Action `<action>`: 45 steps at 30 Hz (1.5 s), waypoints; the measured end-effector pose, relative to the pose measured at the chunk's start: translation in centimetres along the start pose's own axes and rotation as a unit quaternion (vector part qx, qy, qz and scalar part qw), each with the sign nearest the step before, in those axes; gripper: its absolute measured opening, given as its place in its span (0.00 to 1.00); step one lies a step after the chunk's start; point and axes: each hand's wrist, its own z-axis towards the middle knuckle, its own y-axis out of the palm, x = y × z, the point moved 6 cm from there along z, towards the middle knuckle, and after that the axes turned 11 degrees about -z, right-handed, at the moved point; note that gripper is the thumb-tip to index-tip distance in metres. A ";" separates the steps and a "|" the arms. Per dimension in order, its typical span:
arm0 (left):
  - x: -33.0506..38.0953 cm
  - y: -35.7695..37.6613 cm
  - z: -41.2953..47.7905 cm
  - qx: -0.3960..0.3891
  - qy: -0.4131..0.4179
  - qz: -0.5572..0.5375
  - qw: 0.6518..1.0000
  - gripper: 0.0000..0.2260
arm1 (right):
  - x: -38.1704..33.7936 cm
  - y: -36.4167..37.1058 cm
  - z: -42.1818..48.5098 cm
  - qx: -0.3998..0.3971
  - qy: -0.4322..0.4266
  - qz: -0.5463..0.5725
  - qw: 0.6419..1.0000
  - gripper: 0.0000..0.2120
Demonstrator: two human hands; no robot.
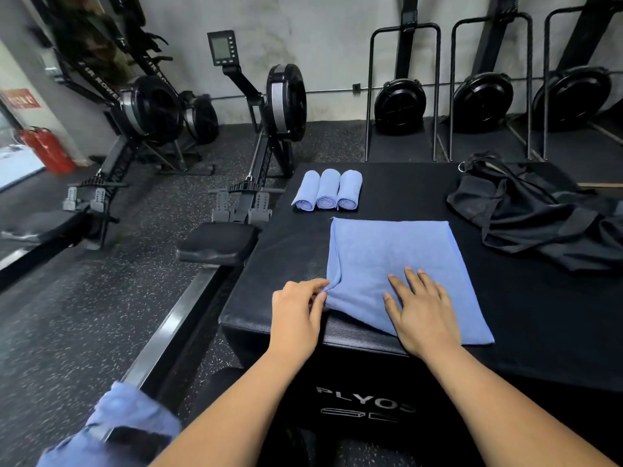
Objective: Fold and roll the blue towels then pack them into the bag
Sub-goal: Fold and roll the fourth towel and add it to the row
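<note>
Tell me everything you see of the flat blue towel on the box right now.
The flat towel is light blue, soft terry-like cloth, spread roughly square on the black box top, nearer than three rolled towels. Its near edge lies by the box's front lip. The left hand pinches its raised near-left corner; the right hand presses flat on it.

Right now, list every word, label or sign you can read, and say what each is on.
"PLYOS" on the front of the black box; its end fades into the dark.
"AIR ROWE" along the arm of the left rower; the flywheel cuts off the rest.
Red sign on the left wall: blurred, unreadable.
Monitor on the middle rower: too small to read.
</note>
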 end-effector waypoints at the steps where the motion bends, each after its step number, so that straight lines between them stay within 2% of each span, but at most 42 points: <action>1: -0.3 -0.2 -0.2 -0.023 0.015 0.015 1.000 0.11 | 0.0 0.0 0.0 0.000 -0.001 -0.001 1.000 0.31; 4: -1.3 -0.4 -1.0 -0.110 0.051 0.063 0.991 0.16 | 0.0 0.1 0.0 0.005 -0.001 0.001 1.000 0.31; 6: -1.7 -0.3 -1.5 -0.135 0.017 0.026 0.990 0.20 | 0.0 0.1 0.0 0.012 -0.001 -0.004 1.000 0.31; 10: -1.1 0.2 -1.8 -0.102 -0.032 -0.065 0.992 0.25 | -0.1 0.0 0.0 0.017 -0.003 -0.005 1.000 0.33; 14: -0.7 -0.1 -1.4 -0.040 -0.011 -0.052 0.998 0.26 | -0.1 -0.2 -0.2 0.018 0.003 0.000 1.000 0.31; 20: -1.7 0.5 -2.4 -0.119 -0.003 0.013 0.993 0.25 | 0.2 -0.1 -0.4 0.044 0.023 0.002 0.999 0.28; 25: -1.3 -0.4 -2.3 -0.109 0.052 0.057 0.991 0.18 | 0.2 -0.3 -0.6 0.075 0.048 0.005 0.996 0.31; 29: -1.4 -0.4 -2.1 -0.073 -0.011 0.077 0.994 0.14 | 0.3 -0.3 -0.6 0.062 0.056 -0.008 0.996 0.31; 31: -1.6 -0.1 -1.7 -0.035 -0.063 0.061 0.996 0.16 | 0.3 -0.3 -0.5 0.045 0.054 -0.016 0.997 0.32; 33: -1.5 0.7 -1.3 -0.036 -0.092 0.053 0.994 0.17 | 0.2 0.0 -0.4 0.008 0.038 -0.028 0.999 0.32; 36: -1.3 1.7 -0.8 -0.075 -0.089 0.166 0.979 0.16 | 0.2 0.6 -0.5 -0.048 0.003 -0.022 0.999 0.35; 38: -1.6 1.2 -0.5 -0.041 -0.122 0.210 0.969 0.20 | 0.4 0.4 -0.8 -0.058 0.004 -0.010 0.998 0.37; 39: -1.3 1.1 -0.2 -0.015 -0.108 0.205 0.973 0.21 | 0.4 0.2 -0.9 -0.054 0.005 -0.009 0.998 0.38; 41: 0.2 2.0 0.7 0.010 -0.015 0.148 0.989 0.21 | -0.2 -0.1 -1.0 -0.043 -0.012 -0.006 0.999 0.38; 42: 1.3 3.1 1.2 -0.012 0.032 0.115 0.993 0.22 | -0.7 -0.2 -1.0 -0.040 -0.028 -0.003 0.999 0.38; 43: 2.0 4.6 1.5 -0.067 0.058 0.093 0.992 0.24 | -1.4 0.0 -1.1 -0.045 -0.046 -0.002 0.998 0.39; 45: 2.2 7.9 1.2 -0.215 0.065 0.125 0.966 0.31 | -1.9 0.7 -1.5 -0.062 -0.072 -0.008 0.995 0.41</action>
